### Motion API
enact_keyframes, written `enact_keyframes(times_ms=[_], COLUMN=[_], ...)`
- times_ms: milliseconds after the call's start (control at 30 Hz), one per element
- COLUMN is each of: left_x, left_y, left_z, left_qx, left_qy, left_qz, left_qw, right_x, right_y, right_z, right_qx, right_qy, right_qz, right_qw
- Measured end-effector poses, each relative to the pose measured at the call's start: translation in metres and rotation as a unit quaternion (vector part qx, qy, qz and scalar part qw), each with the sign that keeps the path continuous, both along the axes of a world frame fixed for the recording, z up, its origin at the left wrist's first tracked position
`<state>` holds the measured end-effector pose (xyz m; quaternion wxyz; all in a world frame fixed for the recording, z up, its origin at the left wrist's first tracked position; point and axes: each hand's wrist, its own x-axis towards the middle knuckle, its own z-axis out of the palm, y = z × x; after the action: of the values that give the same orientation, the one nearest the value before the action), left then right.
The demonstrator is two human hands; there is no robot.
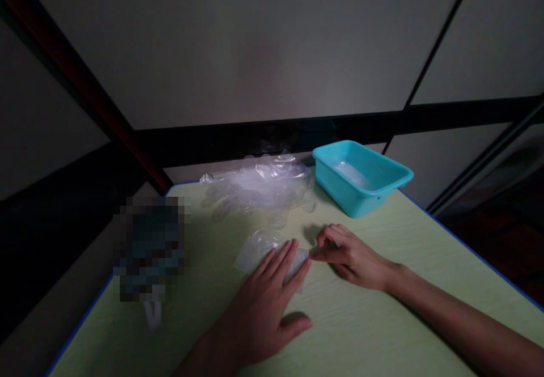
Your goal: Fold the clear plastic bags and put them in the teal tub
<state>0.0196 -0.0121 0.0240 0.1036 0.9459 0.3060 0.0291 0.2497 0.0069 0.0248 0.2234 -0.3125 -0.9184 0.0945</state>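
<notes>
A clear disposable plastic glove, seemingly folded, lies on the table in front of me. My left hand rests flat across it with the fingers stretched out and the thumb apart. At the glove's right edge is my right hand, its fingers curled and its thumb and forefinger closed in what looks like a pinch on the edge. Behind both hands spreads a loose pile of similar clear plastic gloves. Part of the glove is hidden under my left hand.
A turquoise plastic basin stands at the back right, with something pale and clear inside. At the left edge lies a pixelated object with a white strip below it. The pale green table meets dark-banded cabinet panels behind.
</notes>
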Motion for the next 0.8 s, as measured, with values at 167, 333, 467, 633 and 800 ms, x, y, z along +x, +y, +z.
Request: enact_keyframes(times_ms=[167,333,467,633,800], left_x=[-0.0005,0.0004,0.0006,0.0003,0.0012], left_y=[0.0007,0.0019,0.0011,0.0006,0.0019], left_z=[-0.0008,-0.001,0.0007,0.0023,0.0018], left_qx=[-0.001,-0.003,-0.009,-0.018,-0.017], left_qy=[-0.001,0.001,0.011,0.017,0.016], left_qz=[-0.004,-0.002,0.002,0.0,-0.001], left_qw=[1.0,1.0,1.0,1.0,1.0], right_x=[-0.0007,-0.0001,0.0013,0.0008,0.0], right_y=[0.0003,0.001,0.0017,0.0018,0.0018], right_z=[0.0014,0.0014,0.0,-0.0004,-0.0014], right_qx=[0.0,-0.012,0.012,0.049,0.059], right_qy=[-0.015,-0.038,-0.052,-0.065,-0.068], right_qz=[0.001,-0.005,-0.004,-0.001,-0.005], right_qw=[1.0,0.999,0.999,0.997,0.996])
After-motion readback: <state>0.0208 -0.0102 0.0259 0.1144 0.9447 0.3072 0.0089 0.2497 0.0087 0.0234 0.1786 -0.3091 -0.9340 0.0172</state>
